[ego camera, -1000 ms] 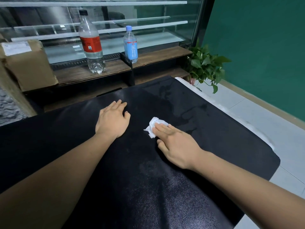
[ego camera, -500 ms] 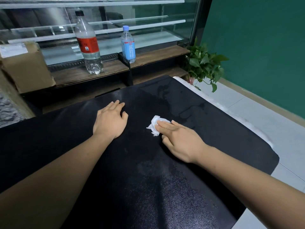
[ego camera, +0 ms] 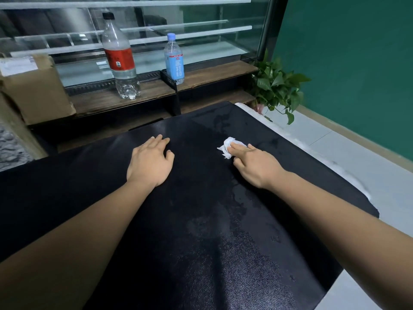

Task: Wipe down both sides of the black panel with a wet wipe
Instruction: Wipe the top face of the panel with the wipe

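Compared with a second ago, the right hand and the wet wipe sit farther toward the far right corner of the black panel, while the left hand lies where it was. The right fingers are straight and press the crumpled wipe onto the panel. The left hand is spread flat, palm down, bracing it. The panel's long axis runs left to right across the person. Damp sheen shows toward that far corner and at the near middle. The left stretch looks dry, so the next strokes probably lead back leftward, with the wipe hand the farther of the two.
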Tool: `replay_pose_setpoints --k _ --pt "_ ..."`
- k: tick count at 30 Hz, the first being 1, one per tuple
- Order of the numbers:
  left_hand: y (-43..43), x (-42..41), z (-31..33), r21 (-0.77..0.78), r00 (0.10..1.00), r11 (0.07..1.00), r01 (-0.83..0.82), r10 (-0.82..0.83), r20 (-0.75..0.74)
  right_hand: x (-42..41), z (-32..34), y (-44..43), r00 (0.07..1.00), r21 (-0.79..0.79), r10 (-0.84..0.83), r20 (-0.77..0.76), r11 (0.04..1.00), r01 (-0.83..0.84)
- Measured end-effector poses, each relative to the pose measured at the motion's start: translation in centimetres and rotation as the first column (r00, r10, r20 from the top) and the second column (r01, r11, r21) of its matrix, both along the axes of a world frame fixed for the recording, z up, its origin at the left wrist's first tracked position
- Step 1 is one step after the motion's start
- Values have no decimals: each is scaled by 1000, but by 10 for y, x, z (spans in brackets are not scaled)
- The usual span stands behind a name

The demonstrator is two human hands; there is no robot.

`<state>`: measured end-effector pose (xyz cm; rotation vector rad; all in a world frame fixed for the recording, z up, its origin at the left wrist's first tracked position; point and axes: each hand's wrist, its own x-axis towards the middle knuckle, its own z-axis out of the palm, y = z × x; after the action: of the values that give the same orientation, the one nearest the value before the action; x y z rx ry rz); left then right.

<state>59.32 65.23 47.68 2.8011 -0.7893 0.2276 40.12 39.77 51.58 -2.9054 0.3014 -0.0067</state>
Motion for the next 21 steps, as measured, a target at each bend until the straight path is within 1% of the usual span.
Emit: replay_pose_setpoints --k 3,10,14,21 --pt "0 0 -1 1 1000 1000 -2 2 -1 -4 1 6 1000 25 4 10 1000 -4" --pt "0 0 -2 0 1000 1000 1 -1 -6 -32 4 34 1000 6 22 12 1000 -22" --pt "0 0 -1 -6 1000 1000 -1 1 -9 -52 1 53 995 -41 91 34 995 -90" --pt "0 0 -1 -7 1000 1000 0 0 -8 -89 -4 86 977 -30 208 47 978 -207"
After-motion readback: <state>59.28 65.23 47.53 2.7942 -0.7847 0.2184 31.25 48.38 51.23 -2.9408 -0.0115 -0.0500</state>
